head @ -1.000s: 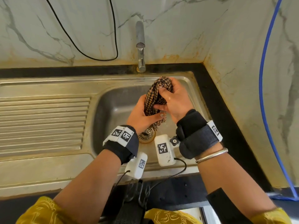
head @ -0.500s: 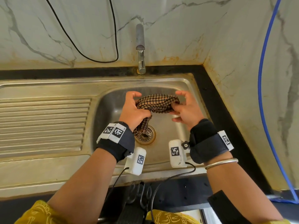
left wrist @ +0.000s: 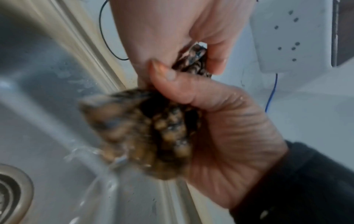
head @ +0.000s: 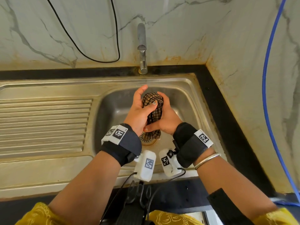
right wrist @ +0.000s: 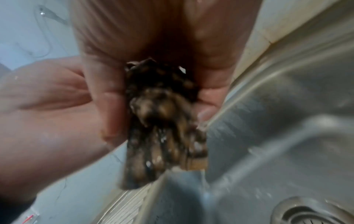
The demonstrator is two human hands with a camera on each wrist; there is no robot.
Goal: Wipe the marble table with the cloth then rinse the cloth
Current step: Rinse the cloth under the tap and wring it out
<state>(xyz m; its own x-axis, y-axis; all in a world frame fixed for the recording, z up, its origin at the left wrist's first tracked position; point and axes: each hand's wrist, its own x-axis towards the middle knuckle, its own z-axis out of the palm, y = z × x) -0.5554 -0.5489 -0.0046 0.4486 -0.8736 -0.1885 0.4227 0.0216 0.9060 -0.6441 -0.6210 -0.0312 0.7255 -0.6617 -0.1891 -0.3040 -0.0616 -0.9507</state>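
A brown-and-black checked cloth [head: 153,101] is bunched into a wet roll over the steel sink basin [head: 113,111]. My left hand [head: 139,111] grips it from the left, thumb across the front. My right hand [head: 168,120] wraps it from the right and below. The cloth's tail hangs just above the drain [head: 146,140]. In the left wrist view the cloth [left wrist: 153,128] is squeezed between both hands and water runs off it. The right wrist view shows the cloth [right wrist: 162,113] dripping too. The tap [head: 142,46] stands behind the hands.
The ribbed draining board [head: 45,127] lies to the left of the basin. A black counter strip [head: 219,111] borders the sink on the right, under marble walls. A black cable [head: 97,46] and a blue hose [head: 267,95] hang on the walls.
Half a second ago the cloth was stretched sideways between hands held apart. The hands have come together and the cloth is now bunched upright between them.
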